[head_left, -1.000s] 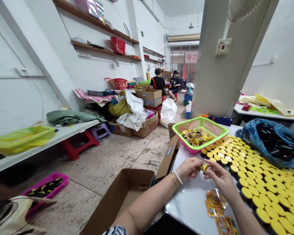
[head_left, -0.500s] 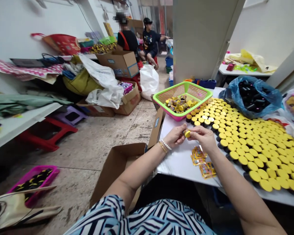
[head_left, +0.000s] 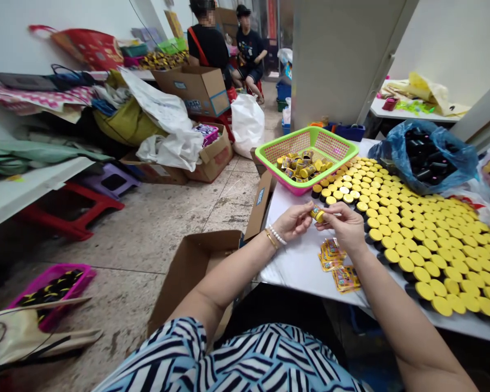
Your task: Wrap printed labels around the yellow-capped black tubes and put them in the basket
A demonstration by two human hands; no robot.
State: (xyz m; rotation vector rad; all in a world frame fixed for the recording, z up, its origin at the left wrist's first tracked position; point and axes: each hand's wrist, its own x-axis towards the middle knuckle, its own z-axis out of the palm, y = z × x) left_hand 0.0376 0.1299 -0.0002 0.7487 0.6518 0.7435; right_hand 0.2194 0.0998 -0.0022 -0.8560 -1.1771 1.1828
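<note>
Over the near edge of the white table, both hands hold one small container [head_left: 317,213] with a yellow lid and a printed wrap round its side. My left hand [head_left: 294,222] pinches its far left end, with the fingers curled. Closed on the lid end is my right hand [head_left: 344,224]. Below the right hand lie small stacks of orange-yellow printed labels [head_left: 346,277]. A green-rimmed basket [head_left: 335,142] beyond the hands holds several wrapped containers. Right of the hands stand rows of black containers with yellow lids [head_left: 418,243].
A blue plastic bag [head_left: 457,177] of black pieces sits behind the rows. An open cardboard box [head_left: 175,277] stands left of the table. On the floor is a pink basket [head_left: 87,277] of yellow-and-black pieces. Two people [head_left: 251,51] sit at the back.
The container has turned in the fingers, so its printed side now shows beside the lid. My hands remain close together on it. The view has shifted slightly, and one person's arm has come down.
</note>
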